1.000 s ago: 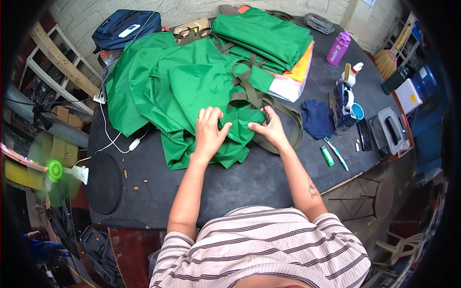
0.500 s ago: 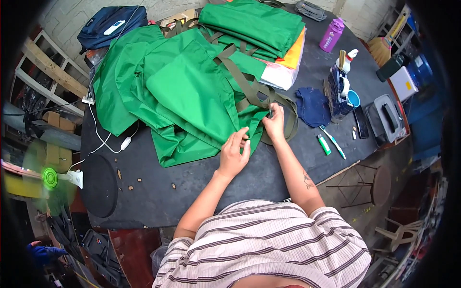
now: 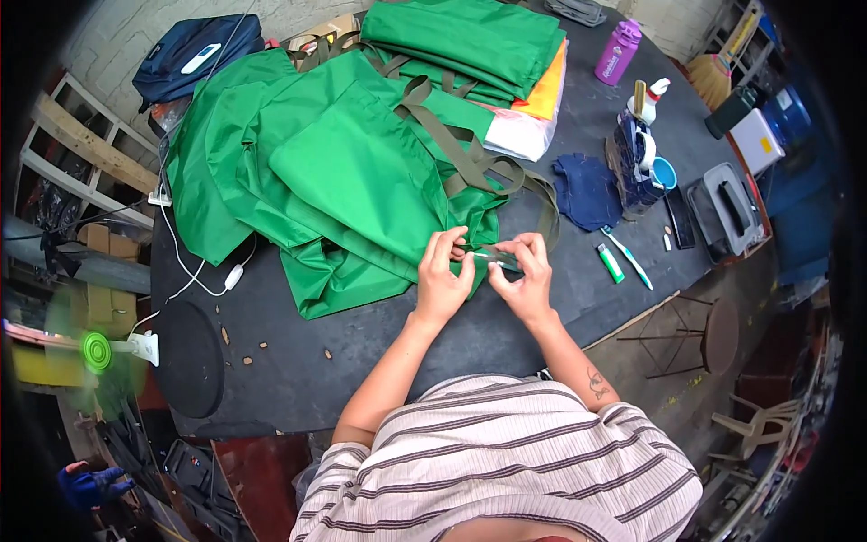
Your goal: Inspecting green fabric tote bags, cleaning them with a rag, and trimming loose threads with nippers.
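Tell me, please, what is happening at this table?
Someone in a striped shirt is handling loose green fabric on a dark table. The left hand and the right hand are close together at its near right edge, with a thin thing between them, too small to identify. Olive straps lie at the fabric's right side; a folded green stack lies farther back.

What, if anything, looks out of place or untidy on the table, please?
A few small brown scraps lie scattered on the dark table, between the round black disc and the person's left forearm; they look odd, like stray debris, beside the green fabric.
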`<state>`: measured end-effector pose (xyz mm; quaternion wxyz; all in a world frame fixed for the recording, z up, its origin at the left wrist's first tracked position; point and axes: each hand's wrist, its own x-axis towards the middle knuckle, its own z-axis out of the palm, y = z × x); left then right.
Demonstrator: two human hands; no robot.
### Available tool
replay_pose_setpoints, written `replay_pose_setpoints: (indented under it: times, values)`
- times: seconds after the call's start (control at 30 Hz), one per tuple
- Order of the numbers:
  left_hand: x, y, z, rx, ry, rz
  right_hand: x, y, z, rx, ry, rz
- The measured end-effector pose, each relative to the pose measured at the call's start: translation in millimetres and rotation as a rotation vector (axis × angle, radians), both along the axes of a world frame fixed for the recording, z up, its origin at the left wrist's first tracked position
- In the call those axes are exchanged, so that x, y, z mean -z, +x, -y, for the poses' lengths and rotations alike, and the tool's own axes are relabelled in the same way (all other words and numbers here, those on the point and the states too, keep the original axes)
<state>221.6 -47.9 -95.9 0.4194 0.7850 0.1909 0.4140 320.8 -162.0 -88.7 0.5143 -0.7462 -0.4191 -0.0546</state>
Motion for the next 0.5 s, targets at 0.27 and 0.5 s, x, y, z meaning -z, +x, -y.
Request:
replay_pose_setpoints:
  times: [0.27, 0.5]
  values:
    - [0, 2, -3, -0.004, -0.016, -0.008, 6, -4, -18, 0.036, 0.073, -0.038]
    - [-1, 1, -2, 0.0, -0.037, -0.005, 5, -3, -18, 0.042, 0.077, 0.014]
